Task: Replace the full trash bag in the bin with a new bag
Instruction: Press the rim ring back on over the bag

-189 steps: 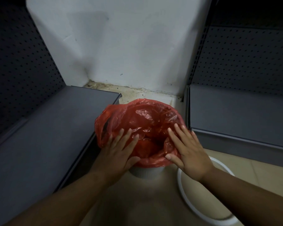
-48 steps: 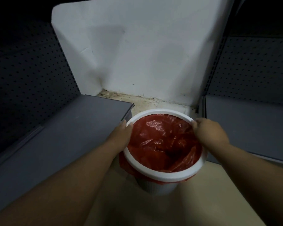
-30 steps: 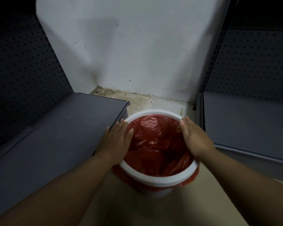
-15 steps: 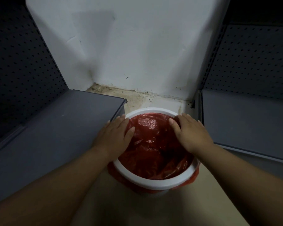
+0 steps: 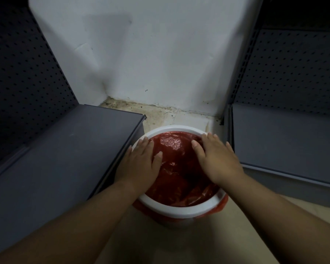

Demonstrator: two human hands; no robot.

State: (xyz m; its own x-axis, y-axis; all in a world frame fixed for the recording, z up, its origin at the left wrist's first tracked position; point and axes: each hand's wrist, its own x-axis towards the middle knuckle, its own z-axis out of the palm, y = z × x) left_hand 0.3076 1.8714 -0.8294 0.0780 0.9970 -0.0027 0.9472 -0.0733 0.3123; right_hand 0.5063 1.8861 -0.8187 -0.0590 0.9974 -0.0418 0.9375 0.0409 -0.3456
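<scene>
A white bin [image 5: 181,221] stands on the floor between two shelves. A red plastic bag [image 5: 176,168] lines its inside, and the bag's edge sticks out below a white ring [image 5: 179,207] that sits on the bin's rim. My left hand [image 5: 139,164] lies flat on the left side of the ring, fingers spread. My right hand [image 5: 215,159] lies flat on the right side, fingers reaching the far rim. Neither hand grips anything. The bottom of the bag is dark and hidden.
A grey metal shelf [image 5: 55,159] touches the bin's left side, and another grey shelf [image 5: 286,141] stands close on the right. Dark pegboard panels rise behind both. A white wall [image 5: 151,54] stands behind, with dirty floor [image 5: 160,115] at its foot. Beige floor [image 5: 179,244] lies in front.
Six seconds ago the ring lay on the floor and the bag was loose over the bin. The ring now sits on the rim. In the last second my hands went from gripping it to lying flat.
</scene>
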